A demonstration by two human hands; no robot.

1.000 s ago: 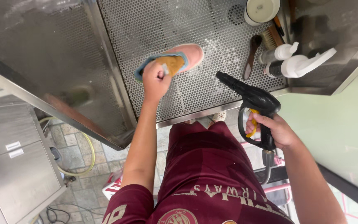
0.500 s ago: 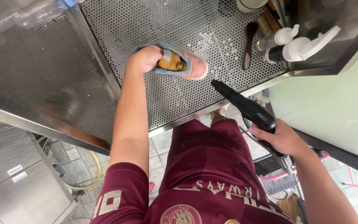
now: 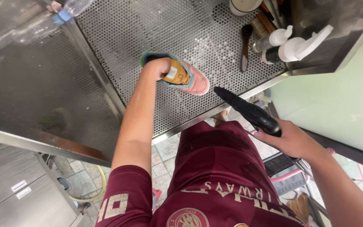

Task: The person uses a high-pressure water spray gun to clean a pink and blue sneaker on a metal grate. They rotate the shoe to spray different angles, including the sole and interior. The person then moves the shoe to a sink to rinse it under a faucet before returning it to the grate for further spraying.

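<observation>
Nearest the camera, the right hand [image 3: 293,141] wraps its fingers [image 3: 274,135] around the grip of a black plastic spray gun [image 3: 248,112], whose tapered barrel juts out beyond the knuckles toward the edge of the perforated stainless-steel wash table [image 3: 118,46] and stops just short of it, over the maroon shorts [image 3: 219,164]. Farther out, the left hand [image 3: 158,67] is closed on a small pink sneaker with a light blue collar and mustard-yellow lining [image 3: 185,75], its fingers curled into the opening at the heel so they are mostly hidden inside. The shoe lies against the wet, foam-flecked mesh with its rounded pink toe pointing away from the fingers toward the spray gun's nozzle, the two near but apart; a white label shows on the yellow lining just beside the knuckles. Beyond the shoe, well past the fingertips, a dark wooden-handled brush [image 3: 245,46] lies on the mesh beside two white pump bottles [image 3: 290,44], with a pale round container [image 3: 244,6] at the far edge.
</observation>
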